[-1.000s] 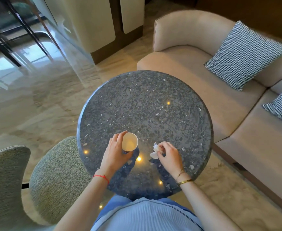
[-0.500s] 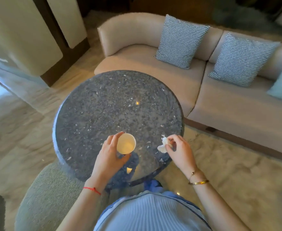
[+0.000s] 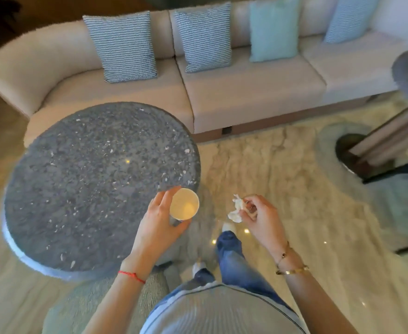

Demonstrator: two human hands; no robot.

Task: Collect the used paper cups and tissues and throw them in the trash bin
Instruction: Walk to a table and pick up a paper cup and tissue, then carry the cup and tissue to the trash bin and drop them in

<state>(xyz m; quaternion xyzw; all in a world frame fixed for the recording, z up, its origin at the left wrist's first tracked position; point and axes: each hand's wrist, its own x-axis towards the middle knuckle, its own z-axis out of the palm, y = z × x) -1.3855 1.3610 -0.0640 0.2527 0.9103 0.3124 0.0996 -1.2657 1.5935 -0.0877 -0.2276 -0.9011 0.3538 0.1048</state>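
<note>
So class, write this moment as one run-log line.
left hand: holds paper cup | right hand: holds crumpled tissue | round table: bare | trash bin: not in view

left hand (image 3: 160,221): curled, gripping | right hand (image 3: 260,214): fingertips pinched, raised

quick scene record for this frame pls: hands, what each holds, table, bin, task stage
left hand: wrapped around the paper cup, cup upright, looks empty
right hand: pinching a crumpled tissue
table: round dark stone top, nothing seen left on it
position: cup at the table's near-right edge, tissue over the floor
trash bin: not in view
task stage: both items picked up, not yet thrown away
</note>
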